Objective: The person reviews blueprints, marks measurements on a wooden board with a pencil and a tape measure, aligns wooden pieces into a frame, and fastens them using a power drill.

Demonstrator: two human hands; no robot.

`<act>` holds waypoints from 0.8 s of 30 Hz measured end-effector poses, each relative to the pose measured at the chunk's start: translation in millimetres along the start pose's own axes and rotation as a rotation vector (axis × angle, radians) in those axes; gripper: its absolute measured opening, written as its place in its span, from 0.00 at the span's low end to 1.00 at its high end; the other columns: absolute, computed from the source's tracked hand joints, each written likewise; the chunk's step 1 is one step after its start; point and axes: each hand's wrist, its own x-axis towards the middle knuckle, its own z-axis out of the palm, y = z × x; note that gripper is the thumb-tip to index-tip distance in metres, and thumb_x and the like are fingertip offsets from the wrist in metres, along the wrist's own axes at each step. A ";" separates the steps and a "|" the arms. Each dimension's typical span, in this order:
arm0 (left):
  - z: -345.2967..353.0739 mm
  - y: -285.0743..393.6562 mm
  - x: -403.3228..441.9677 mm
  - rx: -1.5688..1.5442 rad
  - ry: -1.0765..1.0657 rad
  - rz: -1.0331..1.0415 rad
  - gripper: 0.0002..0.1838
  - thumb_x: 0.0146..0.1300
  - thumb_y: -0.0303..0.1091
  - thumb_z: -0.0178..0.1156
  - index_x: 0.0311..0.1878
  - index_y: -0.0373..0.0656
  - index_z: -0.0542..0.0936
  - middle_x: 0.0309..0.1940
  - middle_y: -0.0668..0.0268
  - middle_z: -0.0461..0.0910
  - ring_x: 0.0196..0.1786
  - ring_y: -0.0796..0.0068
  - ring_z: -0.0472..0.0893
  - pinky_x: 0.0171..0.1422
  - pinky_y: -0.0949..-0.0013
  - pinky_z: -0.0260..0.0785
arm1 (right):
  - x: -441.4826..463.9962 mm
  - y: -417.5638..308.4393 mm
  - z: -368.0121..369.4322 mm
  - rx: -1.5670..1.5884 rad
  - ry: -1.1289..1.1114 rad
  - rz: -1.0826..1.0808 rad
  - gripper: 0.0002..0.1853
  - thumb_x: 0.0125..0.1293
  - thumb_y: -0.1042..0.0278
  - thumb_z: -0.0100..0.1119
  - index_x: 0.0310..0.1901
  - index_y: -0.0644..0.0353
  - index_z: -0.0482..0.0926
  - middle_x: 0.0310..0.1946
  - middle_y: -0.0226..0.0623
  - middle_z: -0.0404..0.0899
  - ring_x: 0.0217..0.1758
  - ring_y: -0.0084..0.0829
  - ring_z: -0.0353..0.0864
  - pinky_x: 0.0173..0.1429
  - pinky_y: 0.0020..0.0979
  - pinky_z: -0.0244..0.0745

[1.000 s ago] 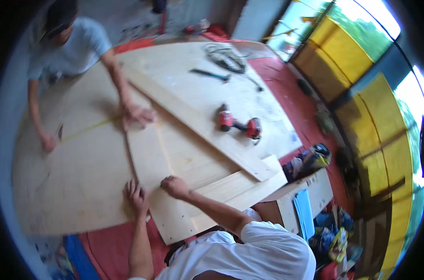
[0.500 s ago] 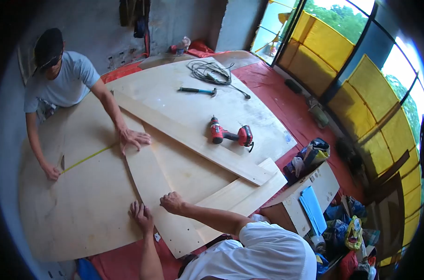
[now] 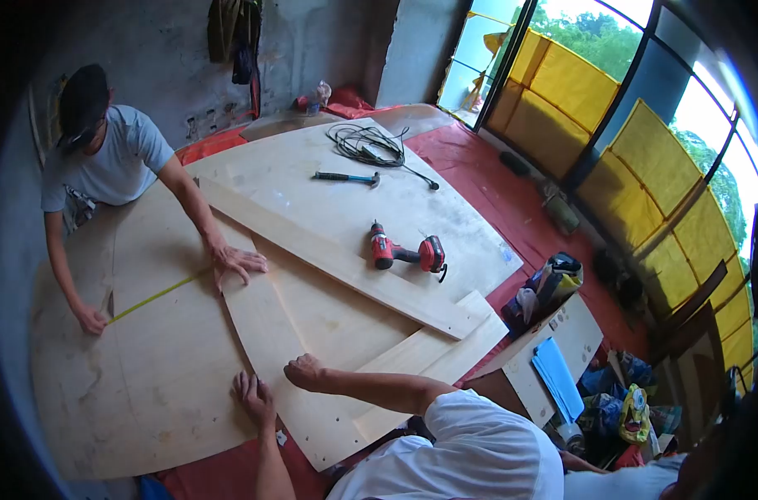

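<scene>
My left hand (image 3: pixel 255 397) lies at the edge of a wide pale wooden board (image 3: pixel 266 325), fingers stretched out and touching the wood. Closed into a fist, my right hand (image 3: pixel 304 372) rests on or just above the same board; whatever it may hold is hidden. Across from me, a co-worker in a grey T-shirt (image 3: pixel 116 154) has one hand spread on the board's far end and the other at the end of a yellow tape measure (image 3: pixel 158 299). The tape stretches over a large plywood sheet (image 3: pixel 170 383) beneath the board.
A long plank (image 3: pixel 337 262) crosses diagonally. Beyond it lie a red cordless drill (image 3: pixel 408 251), a hammer (image 3: pixel 347 177) and a coiled cable (image 3: pixel 366 144). Blue folded sheets (image 3: pixel 557 379) sit on a box at right, beside piled bags. Red sheeting (image 3: pixel 479 179) covers the floor.
The view has shifted slightly. Part of another person in light clothing has come in at the lower right. My hands and the co-worker's hands stay nearly where they were.
</scene>
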 end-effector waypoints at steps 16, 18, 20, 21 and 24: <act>-10.8 18.1 4.5 0.052 -0.037 -0.033 0.29 0.71 0.50 0.47 0.51 0.30 0.83 0.65 0.44 0.72 0.74 0.44 0.62 0.79 0.37 0.39 | 17.5 4.4 29.5 -0.151 0.082 -0.099 0.09 0.64 0.69 0.54 0.33 0.60 0.84 0.35 0.41 0.85 0.42 0.42 0.85 0.46 0.42 0.77; -11.4 18.8 3.3 0.045 -0.036 -0.037 0.29 0.71 0.50 0.47 0.51 0.30 0.82 0.65 0.44 0.72 0.74 0.44 0.62 0.79 0.38 0.39 | 21.2 7.6 35.8 -0.162 0.084 -0.115 0.09 0.64 0.69 0.54 0.33 0.60 0.84 0.35 0.41 0.85 0.42 0.42 0.85 0.46 0.42 0.77; -10.9 18.0 2.6 0.029 -0.030 -0.041 0.29 0.72 0.50 0.46 0.52 0.30 0.82 0.65 0.44 0.72 0.74 0.44 0.62 0.79 0.38 0.40 | 20.5 5.0 30.0 -0.143 0.061 -0.089 0.09 0.64 0.69 0.55 0.33 0.60 0.85 0.36 0.41 0.85 0.42 0.42 0.86 0.46 0.42 0.79; -11.3 17.3 2.3 0.033 -0.032 -0.041 0.29 0.72 0.51 0.46 0.52 0.30 0.82 0.66 0.44 0.71 0.74 0.44 0.62 0.79 0.38 0.40 | 21.2 3.6 26.5 -0.120 0.027 -0.061 0.09 0.64 0.69 0.55 0.34 0.59 0.85 0.37 0.41 0.86 0.43 0.42 0.86 0.45 0.42 0.79; -11.5 18.8 1.7 0.042 -0.035 -0.036 0.29 0.72 0.51 0.47 0.53 0.31 0.82 0.66 0.45 0.71 0.74 0.44 0.62 0.79 0.38 0.40 | 14.8 -6.1 1.1 -0.093 -0.085 -0.001 0.09 0.64 0.69 0.55 0.36 0.59 0.86 0.39 0.42 0.86 0.45 0.42 0.87 0.44 0.42 0.81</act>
